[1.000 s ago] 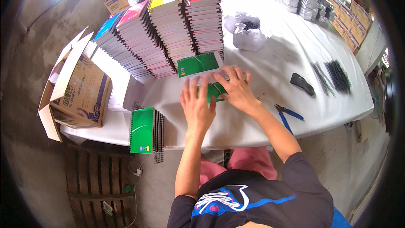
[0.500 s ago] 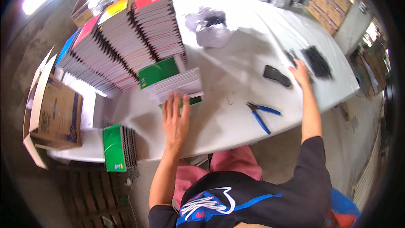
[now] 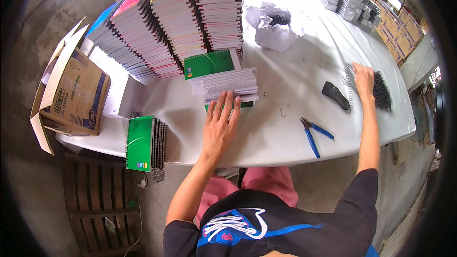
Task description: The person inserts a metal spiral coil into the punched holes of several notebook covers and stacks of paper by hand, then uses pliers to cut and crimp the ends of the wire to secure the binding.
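Note:
My left hand (image 3: 221, 123) lies with its fingers stretched over the near edge of a loose stack of punched white pages (image 3: 228, 80). A green cover (image 3: 246, 105) shows under the stack's near edge, and another green notebook cover (image 3: 209, 64) lies just behind it. Far to the right, my right hand (image 3: 363, 82) is closed on a black spiral binding coil (image 3: 351, 85), its fingertips partly hidden. Right beside that hand is a pile of black coils (image 3: 382, 93). A black, curved, flat-sided object (image 3: 335, 95) rests to its left, and blue-handled cutting pliers (image 3: 315, 135) lie nearer me.
Tall stacks of spiral notebooks (image 3: 219, 16) rise at the back left. Finished green notebooks (image 3: 139, 143) overhang the front edge beside an open cardboard box (image 3: 78, 93) and a white page stack (image 3: 121, 97). A plastic bag (image 3: 276, 33) holds black coils. Wire snippets (image 3: 283, 113) dot the white table (image 3: 266, 147).
My right hand has closed around a coil beside the pile. The whole view has shifted, so things appear further right; my left hand stays on the pages.

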`<action>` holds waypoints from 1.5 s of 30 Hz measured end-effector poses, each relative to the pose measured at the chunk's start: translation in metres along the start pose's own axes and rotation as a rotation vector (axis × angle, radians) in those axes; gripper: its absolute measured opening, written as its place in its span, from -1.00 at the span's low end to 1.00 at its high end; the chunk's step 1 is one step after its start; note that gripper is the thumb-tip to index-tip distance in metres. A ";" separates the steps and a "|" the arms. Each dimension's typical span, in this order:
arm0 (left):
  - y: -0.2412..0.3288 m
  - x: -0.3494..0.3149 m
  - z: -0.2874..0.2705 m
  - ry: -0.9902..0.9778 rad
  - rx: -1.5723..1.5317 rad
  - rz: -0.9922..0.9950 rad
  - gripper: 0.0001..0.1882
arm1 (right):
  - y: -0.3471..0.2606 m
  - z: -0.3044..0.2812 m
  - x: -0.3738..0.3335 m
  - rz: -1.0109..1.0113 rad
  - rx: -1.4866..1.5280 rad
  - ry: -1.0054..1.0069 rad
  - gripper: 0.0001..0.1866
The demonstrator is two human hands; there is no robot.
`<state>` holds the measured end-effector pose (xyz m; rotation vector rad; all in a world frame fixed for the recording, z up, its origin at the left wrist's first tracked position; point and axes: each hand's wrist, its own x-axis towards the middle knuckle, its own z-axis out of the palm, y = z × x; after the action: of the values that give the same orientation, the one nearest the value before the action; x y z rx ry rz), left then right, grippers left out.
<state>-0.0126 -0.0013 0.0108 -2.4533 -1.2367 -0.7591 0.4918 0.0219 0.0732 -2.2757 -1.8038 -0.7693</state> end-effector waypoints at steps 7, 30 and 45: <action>-0.001 -0.001 -0.003 -0.058 0.072 0.017 -0.36 | -0.058 -0.060 0.001 -0.118 0.177 0.357 -0.76; 0.017 -0.012 -0.011 -0.198 0.124 -0.051 -0.32 | -0.282 -0.103 -0.055 -0.389 1.117 0.128 -0.77; -0.003 0.020 -0.003 -0.024 -0.023 -0.092 -0.42 | -0.291 -0.101 -0.048 -0.277 1.208 0.025 -0.73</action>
<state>-0.0064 0.0125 0.0253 -2.4447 -1.3647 -0.7738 0.1797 0.0180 0.0790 -1.2217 -1.7976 0.2796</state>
